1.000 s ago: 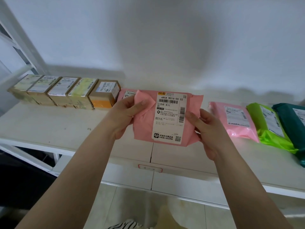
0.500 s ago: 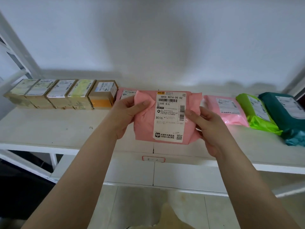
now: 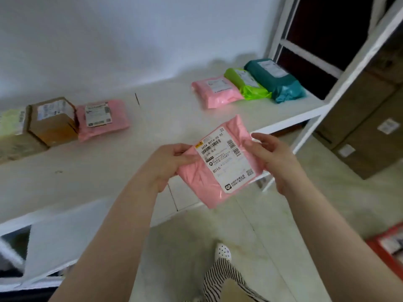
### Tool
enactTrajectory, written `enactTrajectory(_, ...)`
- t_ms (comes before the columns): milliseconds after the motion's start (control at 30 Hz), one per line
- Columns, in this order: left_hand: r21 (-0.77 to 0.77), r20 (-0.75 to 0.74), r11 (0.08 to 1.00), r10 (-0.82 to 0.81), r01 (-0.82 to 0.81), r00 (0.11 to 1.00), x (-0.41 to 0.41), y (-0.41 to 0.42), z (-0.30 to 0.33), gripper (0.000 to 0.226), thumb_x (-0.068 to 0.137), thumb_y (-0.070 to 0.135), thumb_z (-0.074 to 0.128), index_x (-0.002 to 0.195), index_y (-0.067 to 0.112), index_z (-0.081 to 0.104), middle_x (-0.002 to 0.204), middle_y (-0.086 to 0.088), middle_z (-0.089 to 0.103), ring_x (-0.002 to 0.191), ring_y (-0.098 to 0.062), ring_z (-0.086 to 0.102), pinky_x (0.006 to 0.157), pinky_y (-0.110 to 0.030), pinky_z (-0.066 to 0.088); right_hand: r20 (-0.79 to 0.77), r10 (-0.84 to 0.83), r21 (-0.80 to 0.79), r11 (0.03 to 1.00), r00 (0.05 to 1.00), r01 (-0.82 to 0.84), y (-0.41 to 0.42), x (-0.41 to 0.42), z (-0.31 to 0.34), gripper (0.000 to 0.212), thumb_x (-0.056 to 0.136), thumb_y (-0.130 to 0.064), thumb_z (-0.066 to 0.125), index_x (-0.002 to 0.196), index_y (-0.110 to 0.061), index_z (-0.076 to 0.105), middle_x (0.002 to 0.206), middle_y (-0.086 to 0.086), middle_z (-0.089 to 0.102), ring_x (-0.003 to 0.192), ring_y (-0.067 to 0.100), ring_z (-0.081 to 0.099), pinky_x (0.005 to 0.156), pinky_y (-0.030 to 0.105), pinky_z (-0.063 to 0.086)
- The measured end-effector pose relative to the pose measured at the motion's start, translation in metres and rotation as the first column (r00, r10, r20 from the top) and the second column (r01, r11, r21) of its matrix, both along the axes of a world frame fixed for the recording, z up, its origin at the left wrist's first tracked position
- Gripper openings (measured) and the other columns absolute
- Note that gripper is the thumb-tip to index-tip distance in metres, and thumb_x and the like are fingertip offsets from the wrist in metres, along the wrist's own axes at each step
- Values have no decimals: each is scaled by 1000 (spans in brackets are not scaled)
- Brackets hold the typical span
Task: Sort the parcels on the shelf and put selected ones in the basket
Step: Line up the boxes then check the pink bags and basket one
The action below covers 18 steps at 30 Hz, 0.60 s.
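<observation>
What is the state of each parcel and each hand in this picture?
Held pink parcel: lifted off the shelf, label up, tilted.
Left hand: grips its left edge.
Right hand: grips its right edge.
Pink parcel beside the box: lying flat on the shelf.
Cardboard box: closed, standing.
Far pink parcel, green parcel, teal parcel: sealed, side by side.
</observation>
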State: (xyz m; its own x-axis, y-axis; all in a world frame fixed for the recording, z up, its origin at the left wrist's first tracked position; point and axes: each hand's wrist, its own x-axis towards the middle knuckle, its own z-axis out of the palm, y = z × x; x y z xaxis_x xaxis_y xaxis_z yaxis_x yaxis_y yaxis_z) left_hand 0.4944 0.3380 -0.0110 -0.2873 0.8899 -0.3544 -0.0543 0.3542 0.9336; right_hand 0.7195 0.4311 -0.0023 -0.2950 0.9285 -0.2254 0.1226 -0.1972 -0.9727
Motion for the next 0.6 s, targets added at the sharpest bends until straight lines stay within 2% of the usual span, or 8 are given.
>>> enactTrajectory(67, -31, 74, 999, 29, -26, 997, 34, 12, -15, 29, 85, 2, 67, 113, 7, 67, 106, -13, 72, 88, -22, 68, 84, -34, 55, -25, -151, -97, 984, 988, 148, -15, 38, -18, 101, 46, -60, 88, 131, -17, 55, 112, 3, 68, 97, 16, 68, 79, 31, 54)
enactTrajectory(100, -45, 114, 998, 40, -36, 993, 53, 19, -21, 27, 85, 2, 67, 112, 7, 67, 105, -12, 72, 86, -21, 68, 83, -33, 55, -52, -202, -175, 966, 978, 190, -22, 57, -28, 104, 45, -61, 87, 132, -15, 54, 113, 4, 68, 99, 18, 68, 80, 32, 54)
enactTrajectory(133, -55, 151, 998, 43, -35, 988, 73, 27, -27, 26, 85, 3, 67, 110, 8, 67, 103, -11, 72, 84, -21, 68, 84, -33, 55, -77, -227, -247, 948, 971, 202, -29, 75, -36, 92, 54, -58, 85, 130, -13, 57, 113, 6, 69, 100, 20, 67, 80, 33, 55)
enactTrajectory(200, -70, 201, 998, 14, 0, 979, 115, 42, -37, 26, 86, 5, 67, 112, 8, 66, 101, -9, 73, 83, -19, 69, 84, -33, 55, -114, -265, -340, 916, 958, 213, -40, 109, -51, 46, 79, -39, 75, 116, -12, 66, 107, 6, 71, 99, 22, 67, 84, 35, 56)
enactTrajectory(267, -75, 205, 996, -33, 49, 978, 160, 56, -44, 24, 88, 5, 65, 111, 10, 65, 96, -7, 73, 80, -18, 70, 79, -31, 57, -148, -329, -372, 892, 932, 256, -45, 140, -61, 19, 88, -25, 69, 103, -13, 69, 94, 4, 73, 87, 19, 68, 82, 33, 57)
enactTrajectory(400, -88, 204, 980, -156, 177, 966, 245, 81, -57, 21, 90, 4, 61, 110, 11, 64, 94, -6, 72, 76, -15, 70, 74, -28, 57, -172, -487, -372, 837, 856, 401, -42, 208, -74, 8, 90, -15, 67, 98, -13, 70, 83, -1, 74, 71, 13, 68, 62, 24, 56)
enactTrajectory(600, -179, 200, 888, -389, 424, 899, 418, 120, -81, 14, 87, 7, 65, 96, 17, 63, 87, 0, 70, 75, -14, 64, 68, -25, 49, -124, -717, -388, 671, 686, 632, -40, 367, -93, 4, 89, -12, 69, 89, -15, 70, 76, -2, 74, 66, 11, 66, 65, 25, 53)
